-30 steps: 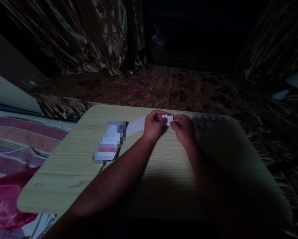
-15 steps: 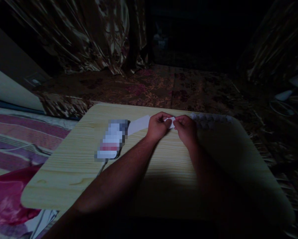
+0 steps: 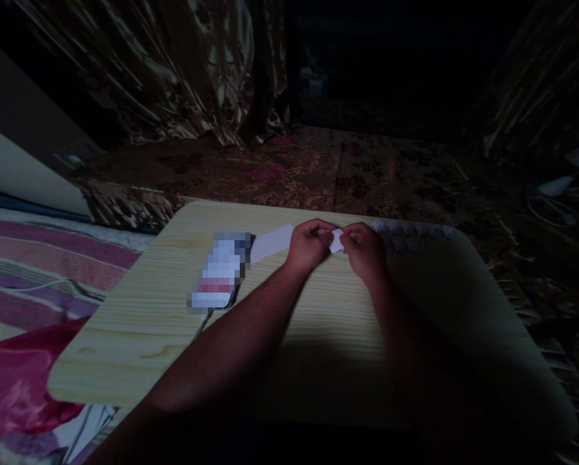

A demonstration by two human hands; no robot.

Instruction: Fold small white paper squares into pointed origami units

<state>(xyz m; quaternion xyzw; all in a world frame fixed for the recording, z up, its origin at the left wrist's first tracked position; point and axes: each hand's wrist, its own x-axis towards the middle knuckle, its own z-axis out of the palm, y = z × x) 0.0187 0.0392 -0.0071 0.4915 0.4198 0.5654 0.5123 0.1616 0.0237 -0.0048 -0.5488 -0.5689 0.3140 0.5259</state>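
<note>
Between my two hands is a small white piece of paper, seemingly folded, above the far half of a light wooden table. My left hand pinches its left side, with fingers curled behind it. On the other side, the thumb and fingers of my right hand close on the right edge. A flat white paper strip lies just left of my left hand. Beyond my right hand, several small folded paper pieces sit in rows by the far edge, dim in shadow.
A phone with a blurred screen lies on the left of the wooden table, a cable running from its near end. Left of the table is a striped bedcover with a pink bag. Patterned curtains hang behind.
My right thumb has shifted over the paper's right part, and the white piece sits at a slightly different angle. The whole view has moved a little; the phone and strip stay put on the table.
</note>
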